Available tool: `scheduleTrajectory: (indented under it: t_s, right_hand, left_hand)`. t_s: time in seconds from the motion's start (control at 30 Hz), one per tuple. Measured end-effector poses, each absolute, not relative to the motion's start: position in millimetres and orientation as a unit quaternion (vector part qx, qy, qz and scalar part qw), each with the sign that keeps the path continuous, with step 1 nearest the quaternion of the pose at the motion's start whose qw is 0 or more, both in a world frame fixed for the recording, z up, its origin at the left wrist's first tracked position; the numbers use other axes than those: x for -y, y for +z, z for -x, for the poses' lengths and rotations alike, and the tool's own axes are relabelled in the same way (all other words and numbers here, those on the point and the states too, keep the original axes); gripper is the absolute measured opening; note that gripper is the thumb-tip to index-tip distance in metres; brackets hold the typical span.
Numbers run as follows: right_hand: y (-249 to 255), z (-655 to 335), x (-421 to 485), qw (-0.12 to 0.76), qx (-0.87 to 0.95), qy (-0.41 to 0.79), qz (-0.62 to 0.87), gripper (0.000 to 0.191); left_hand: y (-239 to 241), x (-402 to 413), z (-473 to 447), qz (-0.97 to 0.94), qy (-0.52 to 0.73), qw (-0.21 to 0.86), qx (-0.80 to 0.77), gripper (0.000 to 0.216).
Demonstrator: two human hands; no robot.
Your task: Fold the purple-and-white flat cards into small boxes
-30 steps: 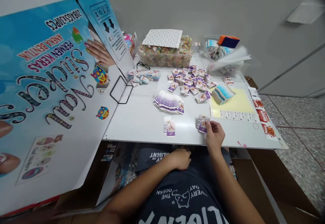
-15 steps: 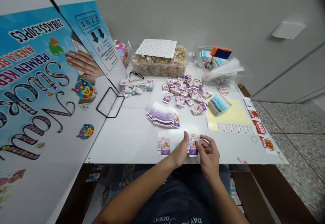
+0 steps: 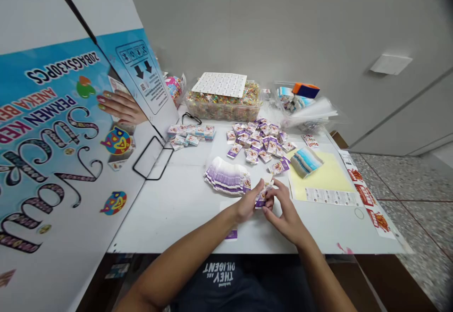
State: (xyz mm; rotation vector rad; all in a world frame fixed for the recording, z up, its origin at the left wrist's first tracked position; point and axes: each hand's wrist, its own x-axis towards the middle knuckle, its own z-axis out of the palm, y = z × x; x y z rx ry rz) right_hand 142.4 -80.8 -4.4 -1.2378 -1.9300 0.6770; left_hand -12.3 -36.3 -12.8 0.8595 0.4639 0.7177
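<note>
A small purple-and-white printed carton (image 3: 260, 200) is between my two hands, above the table's front part. My left hand (image 3: 247, 205) is closed on its left side, thumb along the face. My right hand (image 3: 285, 214) has its fingers curled at the carton's right side, thumb near the lower edge. Just beyond lies a fanned stack of flat carton blanks (image 3: 226, 176). Farther back is a loose pile of small folded cartons (image 3: 253, 139). Another flat blank (image 3: 231, 234) shows partly below my left forearm, which hides the rest.
A clear tub of colourful wrapped pieces (image 3: 222, 106) carries a printed sheet (image 3: 220, 84). A large printed box (image 3: 71, 128) walls off the left. To the right lie a blue-striped bundle (image 3: 306, 162), a yellow sheet (image 3: 334, 172) and a plastic bag (image 3: 307, 113). Black-framed glasses (image 3: 191, 118) lie near the tub.
Both hands have lifted the carton piece slightly away from the table's front edge and turned it, with my right fingers moving around its side. The camera view has tilted up.
</note>
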Motion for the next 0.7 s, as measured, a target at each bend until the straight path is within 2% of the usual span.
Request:
scheduleTrajectory:
  t_s: [0.1, 0.2, 0.27, 0.43, 0.6, 0.7]
  right_hand:
    - [-2, -139, 82, 0.386, 0.738, 0.282, 0.475, 0.047]
    - [-1, -134, 82, 0.390, 0.739, 0.298, 0.462, 0.062]
    - [-1, -134, 81, 0.391, 0.738, 0.321, 0.447, 0.055]
    - [2, -139, 77, 0.463, 0.679, 0.384, 0.422, 0.013]
    - [18, -140, 69, 0.387, 0.711, 0.425, 0.404, 0.017]
    - [25, -136, 66, 0.396, 0.716, 0.387, 0.424, 0.022]
  left_hand:
    - [-14, 37, 18, -0.429, 0.324, 0.818, -0.204, 0.067]
    - [-17, 36, 22, -0.436, 0.312, 0.825, -0.178, 0.072]
    - [-21, 35, 25, -0.433, 0.302, 0.832, -0.170, 0.076]
    - [-23, 29, 34, -0.444, 0.248, 0.844, -0.170, 0.062]
    - [-24, 22, 43, -0.470, 0.188, 0.845, -0.172, 0.060]
    - [-28, 25, 36, -0.451, 0.212, 0.854, -0.151, 0.069]
